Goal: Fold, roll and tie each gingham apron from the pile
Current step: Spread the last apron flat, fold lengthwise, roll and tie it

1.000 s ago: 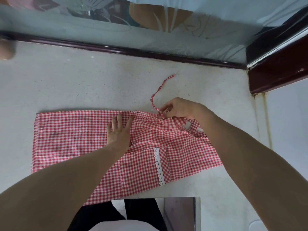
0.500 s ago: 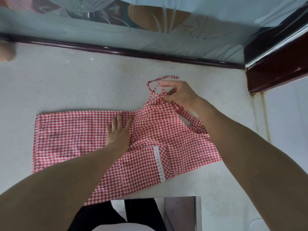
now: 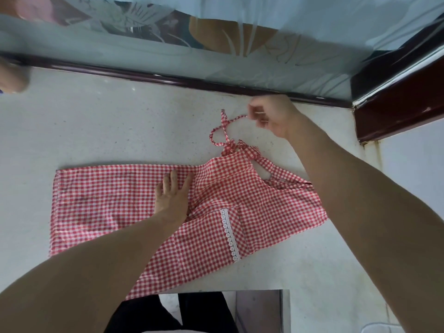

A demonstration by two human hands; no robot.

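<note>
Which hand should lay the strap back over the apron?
Probably the right hand: it already pinches the strap beyond the apron. The left hand lies flat, pinning the cloth.

A single head-worn wide-angle camera looks steeply down from close above onto a pale speckled stone surface (image 3: pixel 101 131), facing the far dark-red window frame (image 3: pixel 168 80); both forearms enter from the near edge.

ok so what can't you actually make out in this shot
- Head view: the near edge of the apron is covered by the left forearm.
- The object at the left edge is blurred and cut off.
- Whether the right hand pinches the strap is unclear; the fingers blur.
</note>
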